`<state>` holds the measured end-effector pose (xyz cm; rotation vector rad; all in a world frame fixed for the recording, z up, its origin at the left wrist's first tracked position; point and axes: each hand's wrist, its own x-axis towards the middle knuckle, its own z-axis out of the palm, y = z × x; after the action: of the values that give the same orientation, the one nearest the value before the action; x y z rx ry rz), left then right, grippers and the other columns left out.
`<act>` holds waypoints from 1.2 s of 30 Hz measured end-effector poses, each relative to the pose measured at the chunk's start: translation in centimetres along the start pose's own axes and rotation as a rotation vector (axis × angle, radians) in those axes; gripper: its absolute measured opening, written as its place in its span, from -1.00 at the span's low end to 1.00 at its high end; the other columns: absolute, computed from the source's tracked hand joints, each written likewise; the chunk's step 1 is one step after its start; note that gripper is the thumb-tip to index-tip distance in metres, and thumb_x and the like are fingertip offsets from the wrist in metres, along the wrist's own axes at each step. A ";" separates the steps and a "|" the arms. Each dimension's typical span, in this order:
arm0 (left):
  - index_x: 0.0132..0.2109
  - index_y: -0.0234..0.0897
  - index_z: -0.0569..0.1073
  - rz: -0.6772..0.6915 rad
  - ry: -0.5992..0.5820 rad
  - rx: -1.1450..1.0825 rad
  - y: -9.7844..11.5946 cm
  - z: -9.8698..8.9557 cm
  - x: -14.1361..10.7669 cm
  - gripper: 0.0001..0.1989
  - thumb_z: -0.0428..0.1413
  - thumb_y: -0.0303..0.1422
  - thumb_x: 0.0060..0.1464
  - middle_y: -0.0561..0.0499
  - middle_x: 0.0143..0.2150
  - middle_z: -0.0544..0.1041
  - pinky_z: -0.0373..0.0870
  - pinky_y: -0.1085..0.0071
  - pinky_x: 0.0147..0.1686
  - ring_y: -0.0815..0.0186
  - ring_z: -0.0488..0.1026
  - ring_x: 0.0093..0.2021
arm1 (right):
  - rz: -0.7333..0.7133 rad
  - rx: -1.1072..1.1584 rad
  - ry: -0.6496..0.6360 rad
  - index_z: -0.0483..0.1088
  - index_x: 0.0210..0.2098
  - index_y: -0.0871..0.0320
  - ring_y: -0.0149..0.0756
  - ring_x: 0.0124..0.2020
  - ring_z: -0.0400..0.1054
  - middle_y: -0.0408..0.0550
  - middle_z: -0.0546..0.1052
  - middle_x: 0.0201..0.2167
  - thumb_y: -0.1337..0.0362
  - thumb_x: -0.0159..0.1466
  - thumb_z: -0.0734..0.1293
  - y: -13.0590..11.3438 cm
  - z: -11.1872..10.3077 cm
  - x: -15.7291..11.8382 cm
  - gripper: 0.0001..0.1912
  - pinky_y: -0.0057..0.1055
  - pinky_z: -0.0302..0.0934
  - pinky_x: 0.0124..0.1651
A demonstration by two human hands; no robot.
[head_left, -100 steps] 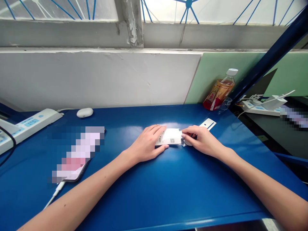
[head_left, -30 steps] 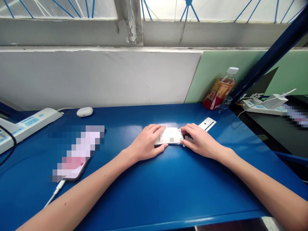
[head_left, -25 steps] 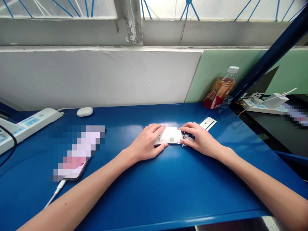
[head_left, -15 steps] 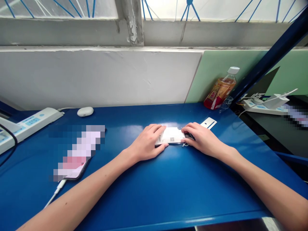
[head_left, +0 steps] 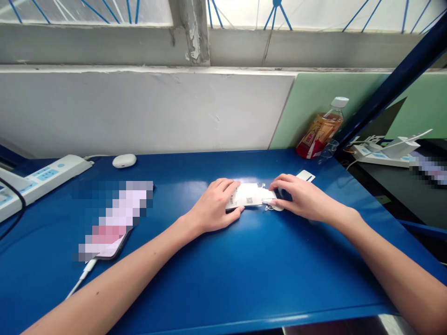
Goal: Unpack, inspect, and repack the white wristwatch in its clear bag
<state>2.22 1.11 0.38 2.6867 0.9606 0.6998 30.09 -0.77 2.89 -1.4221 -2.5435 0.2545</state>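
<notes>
My left hand [head_left: 217,205] is closed around the left end of a flat clear packet [head_left: 248,194], which has a white insert with a printed square code and rests on the blue table. At the packet's right end, my right hand [head_left: 301,196] pinches a small whitish flat piece [head_left: 278,205], partly hidden by the fingers. A short beaded chain [head_left: 268,208] lies just below it. Whether the piece is fully out of the packet I cannot tell. Behind my right hand, a white card [head_left: 306,176] with a dark slot is partly covered.
Left on the blue table [head_left: 223,279] lies a phone [head_left: 115,223] with a charging cable [head_left: 81,278]. A power strip [head_left: 52,179] and a white earbud case [head_left: 124,161] are behind it. A drink bottle [head_left: 319,132] leans at the back right, near a blue post [head_left: 391,79].
My right hand has shifted right, away from the packet, with the whitish piece now showing at the packet's right end. My left hand stays in place, holding the packet.
</notes>
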 end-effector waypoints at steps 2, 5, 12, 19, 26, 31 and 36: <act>0.21 -0.39 0.30 0.004 -0.003 -0.015 0.0 0.0 0.0 -0.49 0.13 -0.29 0.16 -0.26 0.14 0.41 0.31 0.06 0.14 0.01 0.31 0.16 | -0.043 0.041 0.052 0.44 -0.02 0.14 0.01 0.03 0.40 0.17 0.45 0.05 0.09 0.31 0.33 -0.1 0.3 0.0 -0.66 -0.08 0.36 0.03; 0.22 -0.37 0.29 0.015 -0.014 -0.038 -0.1 -0.1 -0.1 -0.48 0.13 -0.29 0.16 -0.25 0.16 0.40 0.32 0.07 0.15 0.02 0.31 0.17 | -0.073 0.102 0.085 0.44 0.06 0.12 0.05 0.18 0.31 0.19 0.36 0.19 0.07 0.29 0.35 -0.2 0.9 0.1 -0.59 -0.03 0.29 0.16; 0.22 -0.39 0.28 0.023 -0.031 -0.034 -0.1 -0.1 -0.1 -0.46 0.14 -0.29 0.14 -0.27 0.16 0.39 0.30 0.08 0.15 0.01 0.31 0.17 | -0.092 0.130 0.093 0.49 -0.04 0.13 0.04 0.16 0.33 0.19 0.42 0.16 0.10 0.26 0.38 -0.3 1.5 0.4 -0.66 -0.05 0.31 0.13; 0.16 -0.34 0.29 0.006 -0.040 -0.039 0.2 -0.4 0.0 -0.51 0.13 -0.28 0.11 -0.23 0.09 0.42 0.34 0.10 0.04 0.02 0.34 0.06 | -0.005 0.004 0.107 0.48 -0.19 0.11 -0.13 -0.30 0.51 -0.01 0.62 -0.26 0.17 0.18 0.38 -0.1 -0.6 0.1 -0.76 -0.26 0.33 -0.23; 0.05 -0.33 0.34 -0.060 -0.024 0.022 0.6 -0.7 0.1 -0.59 0.07 -0.23 0.08 -0.18 -0.08 0.49 0.34 0.12 -0.12 0.05 0.38 -0.14 | 0.111 0.187 0.417 0.44 -0.36 0.08 -0.25 -0.50 0.38 -0.09 0.54 -0.48 0.13 0.22 0.37 0.7 -2.0 -0.4 -0.84 -0.33 0.19 -0.42; 0.05 -0.33 0.35 -0.025 -0.030 0.027 0.5 -0.7 0.0 -0.55 0.11 -0.25 0.02 -0.20 -0.01 0.48 0.32 0.12 -0.06 0.01 0.37 -0.04 | 0.191 0.593 0.691 0.42 -0.48 0.08 -0.29 -0.58 0.29 -0.13 0.42 -0.59 -0.03 0.22 0.39 1.2 -1.9 -0.2 -0.67 -0.34 0.15 -0.49; 0.08 -0.32 0.36 -0.027 -0.028 0.038 0.4 -0.6 -0.1 -0.50 0.14 -0.22 -0.01 -0.20 0.03 0.47 0.29 0.09 0.02 -0.02 0.35 0.04 | 0.257 1.092 0.667 0.38 -0.53 0.08 -0.34 -0.66 0.20 -0.24 0.18 -0.72 -0.14 0.21 0.35 1.3 -0.9 0.6 -0.56 -0.36 0.12 -0.56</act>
<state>2.08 0.79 1.02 2.7032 1.0118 0.6425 31.06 0.48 3.44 -1.0690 -1.2844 0.8636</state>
